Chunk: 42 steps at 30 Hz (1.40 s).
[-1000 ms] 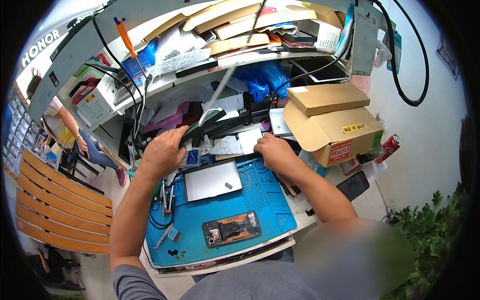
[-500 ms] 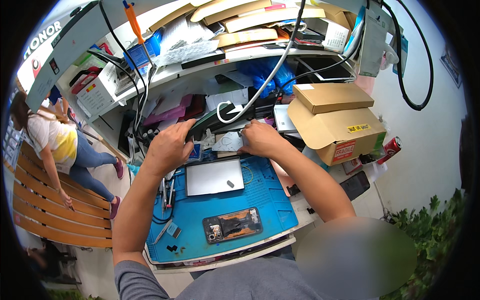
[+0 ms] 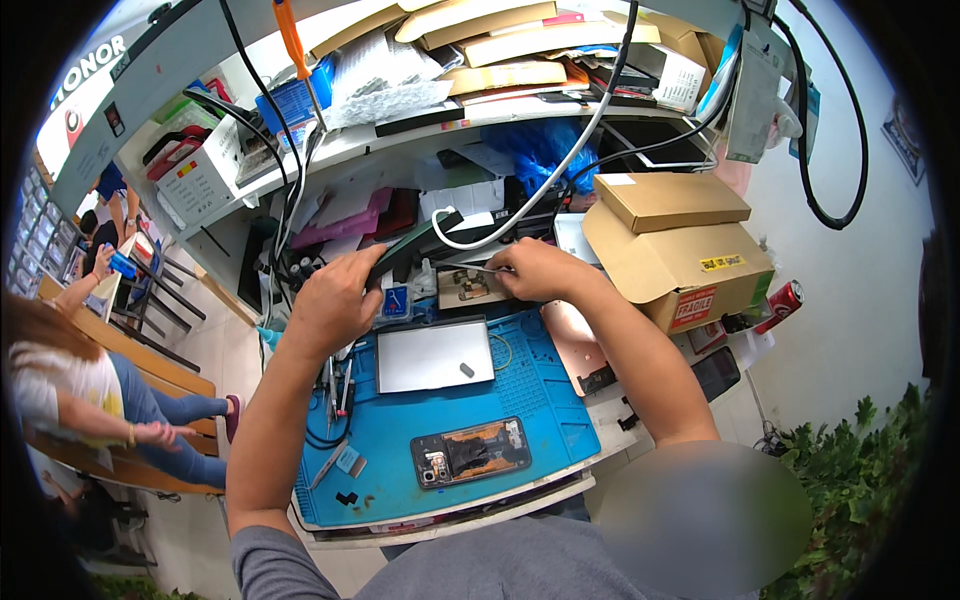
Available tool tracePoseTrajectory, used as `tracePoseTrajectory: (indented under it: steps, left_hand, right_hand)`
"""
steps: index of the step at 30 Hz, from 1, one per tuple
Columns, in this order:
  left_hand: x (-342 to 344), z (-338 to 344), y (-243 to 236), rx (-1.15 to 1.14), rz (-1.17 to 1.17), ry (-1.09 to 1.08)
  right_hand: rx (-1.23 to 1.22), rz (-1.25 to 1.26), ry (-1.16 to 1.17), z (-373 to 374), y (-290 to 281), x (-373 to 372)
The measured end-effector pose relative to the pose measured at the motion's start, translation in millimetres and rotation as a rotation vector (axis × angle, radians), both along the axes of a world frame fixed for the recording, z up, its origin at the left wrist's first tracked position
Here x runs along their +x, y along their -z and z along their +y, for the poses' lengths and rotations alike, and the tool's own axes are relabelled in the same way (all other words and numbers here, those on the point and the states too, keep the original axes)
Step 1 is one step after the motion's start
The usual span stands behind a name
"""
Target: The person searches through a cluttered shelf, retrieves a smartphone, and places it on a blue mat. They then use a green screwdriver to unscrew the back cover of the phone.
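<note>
My left hand is closed on the near edge of a dark green flat panel, which slants up and away to the right. My right hand pinches a thin pale plate, seen almost edge-on. Just below that plate is a shallow box with small brownish metal parts in it. Nearer me, a white tray with a dark rim holds one small grey piece. An opened phone, its inside showing, lies on the blue work mat.
A white cable hangs down across the panel. Tweezers and screwdrivers lie at the mat's left. Cardboard boxes, a red can and a dark phone stand or lie on the right. A person is at far left.
The plate in my right hand has tipped up from face-on to nearly edge-on, uncovering the box of metal parts. My left hand keeps the panel. The person at left has come nearer.
</note>
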<state>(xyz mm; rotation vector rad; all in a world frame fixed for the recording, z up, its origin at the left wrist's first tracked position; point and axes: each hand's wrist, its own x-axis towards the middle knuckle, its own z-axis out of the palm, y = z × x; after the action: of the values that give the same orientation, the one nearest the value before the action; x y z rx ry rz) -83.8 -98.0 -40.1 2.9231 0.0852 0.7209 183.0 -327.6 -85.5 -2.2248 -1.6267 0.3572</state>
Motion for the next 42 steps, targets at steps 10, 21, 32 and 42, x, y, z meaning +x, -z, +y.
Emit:
tracePoseTrajectory:
  steps: [10, 21, 32, 42]
  left_hand:
    - [9.6, -4.1, -1.8, 0.017, -0.027, 0.044]
    - [82.4, -47.2, 61.7, 0.034, 0.116, 0.062]
    - [93.2, -69.8, 99.0, -0.099, 0.170, 0.100]
    - [78.7, -63.9, 88.8, -0.092, -0.043, 0.161]
  right_hand:
    - [-0.058, -0.021, -0.037, -8.5, 10.3, -12.2]
    - [0.122, -0.362, 0.034, -74.5, -1.6, -75.3]
    - [0.319, -0.440, -0.015, -92.7, -4.1, -75.5]
    - [0.299, -0.442, -0.074, -66.8, -2.9, -78.9]
